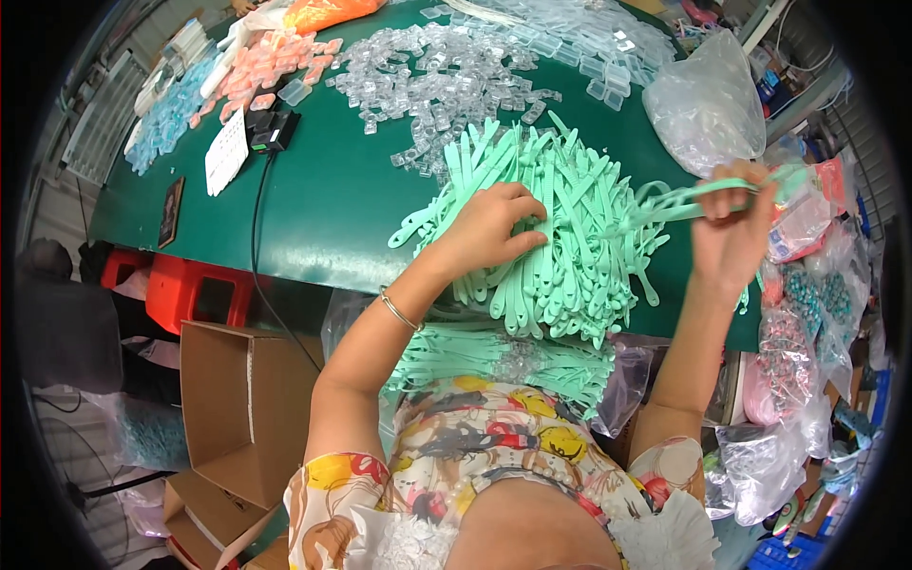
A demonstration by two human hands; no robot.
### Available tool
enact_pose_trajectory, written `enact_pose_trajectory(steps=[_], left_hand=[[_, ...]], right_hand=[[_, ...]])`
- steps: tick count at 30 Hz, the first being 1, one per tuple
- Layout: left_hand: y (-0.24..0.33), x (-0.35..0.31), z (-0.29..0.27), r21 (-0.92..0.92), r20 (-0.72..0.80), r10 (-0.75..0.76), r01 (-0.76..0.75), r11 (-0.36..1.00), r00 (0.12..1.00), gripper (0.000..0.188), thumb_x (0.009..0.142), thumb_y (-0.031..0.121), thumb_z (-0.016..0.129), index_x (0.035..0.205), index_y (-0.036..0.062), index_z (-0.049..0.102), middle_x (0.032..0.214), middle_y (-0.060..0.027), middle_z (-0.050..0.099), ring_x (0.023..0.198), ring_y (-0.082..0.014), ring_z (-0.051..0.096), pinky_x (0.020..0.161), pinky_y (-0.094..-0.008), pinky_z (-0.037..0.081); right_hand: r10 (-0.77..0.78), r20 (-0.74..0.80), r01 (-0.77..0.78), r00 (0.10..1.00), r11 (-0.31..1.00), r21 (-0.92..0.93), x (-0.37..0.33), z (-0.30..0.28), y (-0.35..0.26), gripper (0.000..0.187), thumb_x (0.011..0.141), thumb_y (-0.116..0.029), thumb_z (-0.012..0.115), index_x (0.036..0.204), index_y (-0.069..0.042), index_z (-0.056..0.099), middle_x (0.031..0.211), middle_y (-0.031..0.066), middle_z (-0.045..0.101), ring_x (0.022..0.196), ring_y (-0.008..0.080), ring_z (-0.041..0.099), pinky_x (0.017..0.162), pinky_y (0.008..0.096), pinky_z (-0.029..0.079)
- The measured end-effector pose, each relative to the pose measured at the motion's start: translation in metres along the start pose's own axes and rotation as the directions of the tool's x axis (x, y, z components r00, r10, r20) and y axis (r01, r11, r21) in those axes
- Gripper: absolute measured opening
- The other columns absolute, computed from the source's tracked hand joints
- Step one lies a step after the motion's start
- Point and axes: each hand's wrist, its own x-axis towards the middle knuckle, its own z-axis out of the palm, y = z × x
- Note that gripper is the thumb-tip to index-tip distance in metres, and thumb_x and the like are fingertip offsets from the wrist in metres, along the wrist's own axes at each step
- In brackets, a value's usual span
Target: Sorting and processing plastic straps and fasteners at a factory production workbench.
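1. Left hand (494, 228) on top of the heap of mint-green strips (575, 256), thumb and forefinger bent with a gap between them; palm side and the strips beneath hidden, so cannot tell whether clamped on any.
2. Right hand (730, 228) raised at the right, well apart from the left, closed around a few held strips (679, 204); blurred throughout, with far ends smeared and the count hard to make out.
3. Heap at the near edge of the green table (318, 209), lower layers buried under upper ones.
4. Below that edge, a second bundle (446, 351) of mint-green strips, partly covered by the heap, its middle veiled by something clear and crumpled.
5. Beyond the heap, small clear pieces (427, 81), overlapping, outlines lost in glare.
6. At the top, an orange bag (328, 13), cut off by the upper rim.
7. Lower left, a cardboard box (223, 399), contents hard to make out.
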Motion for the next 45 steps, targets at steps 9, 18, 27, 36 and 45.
enact_pose_trajectory(steps=[9, 18, 27, 36, 45], left_hand=[[-0.099, 0.004, -0.062, 0.348, -0.501, -0.344, 0.549, 0.759, 0.794, 0.024, 0.072, 0.026, 0.063, 0.085, 0.0054, 0.062, 0.084, -0.0109, 0.062, 0.073, -0.0261, 0.060, 0.068, -0.0362, 0.047], [-0.116, 0.017, -0.072, 0.608, -0.253, -0.588, 0.599, 0.522, 0.769, 0.022, 0.074, 0.026, 0.059, 0.086, 0.0081, 0.063, 0.084, -0.0147, 0.063, 0.083, -0.0298, 0.060, 0.073, -0.0411, 0.045], [-0.022, -0.002, -0.052, -0.873, -0.056, -0.557, 0.230, 0.430, 0.829, 0.016, 0.090, 0.020, 0.044, 0.097, 0.0061, 0.048, 0.071, -0.0031, 0.055, 0.060, -0.0100, 0.053, 0.058, -0.0225, 0.044], [0.102, -0.052, 0.021, -0.942, 0.303, -0.363, 0.334, 0.024, 0.881, 0.027, 0.091, 0.034, 0.042, 0.085, 0.0079, 0.042, 0.060, 0.0003, 0.033, 0.049, -0.0066, 0.025, 0.043, -0.0195, 0.021], [0.101, -0.068, 0.038, -0.945, 0.325, -0.318, 0.313, -0.090, 0.891, 0.027, 0.093, 0.033, 0.037, 0.087, 0.0068, 0.041, 0.059, -0.0003, 0.033, 0.047, -0.0063, 0.023, 0.043, -0.0197, 0.020]], right_hand=[[0.118, -0.002, -0.115, 0.993, 0.961, -0.251, -0.041, -0.011, -0.034, 0.028, 0.092, -0.029, 0.041, 0.078, -0.005, 0.044, 0.067, 0.0031, 0.036, 0.060, 0.0135, 0.034, 0.055, 0.0289, 0.028], [0.310, -0.182, -0.355, 0.933, 0.877, -0.325, -0.084, -0.021, -0.035, 0.028, 0.090, -0.028, 0.044, 0.078, -0.002, 0.047, 0.058, 0.0029, 0.041, 0.045, 0.0095, 0.034, 0.044, 0.0221, 0.027], [0.455, -0.274, -0.525, 0.847, 0.795, -0.303, -0.120, -0.010, -0.011, 0.022, 0.088, -0.023, 0.049, 0.093, -0.002, 0.046, 0.056, 0.0029, 0.043, 0.045, 0.0081, 0.036, 0.042, 0.0206, 0.029], [0.663, -0.143, -0.674, 0.734, 0.688, -0.268, -0.138, 0.005, 0.037, 0.017, 0.089, -0.018, 0.048, 0.093, -0.002, 0.052, 0.060, -0.0004, 0.046, 0.052, 0.0060, 0.041, 0.047, 0.0200, 0.032], [0.743, -0.111, -0.745, 0.660, 0.629, -0.222, -0.151, 0.001, 0.045, 0.015, 0.088, -0.015, 0.048, 0.090, -0.001, 0.053, 0.059, -0.0027, 0.043, 0.050, 0.0039, 0.037, 0.045, 0.0187, 0.028]])
